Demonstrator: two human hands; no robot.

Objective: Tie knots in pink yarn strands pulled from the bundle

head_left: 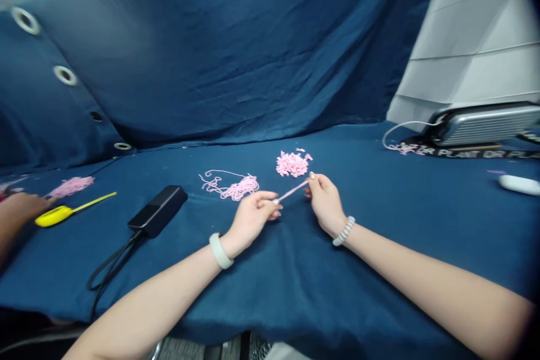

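My left hand point(253, 216) and my right hand point(324, 199) each pinch one end of a short pink yarn strand point(292, 190), stretched taut between them just above the blue cloth. A loose tangle of pink yarn point(231, 186) lies just beyond my left hand. A small heap of cut pink yarn pieces point(292, 163) lies beyond my right hand. A pale band circles my left wrist and a beaded bracelet my right.
A black power brick point(158, 210) with its cable lies to the left. Farther left are a yellow tool point(63, 212), another pink yarn clump point(71, 185) and another person's hand point(19, 208). A grey device point(481, 124) and a white object point(518, 184) sit at right.
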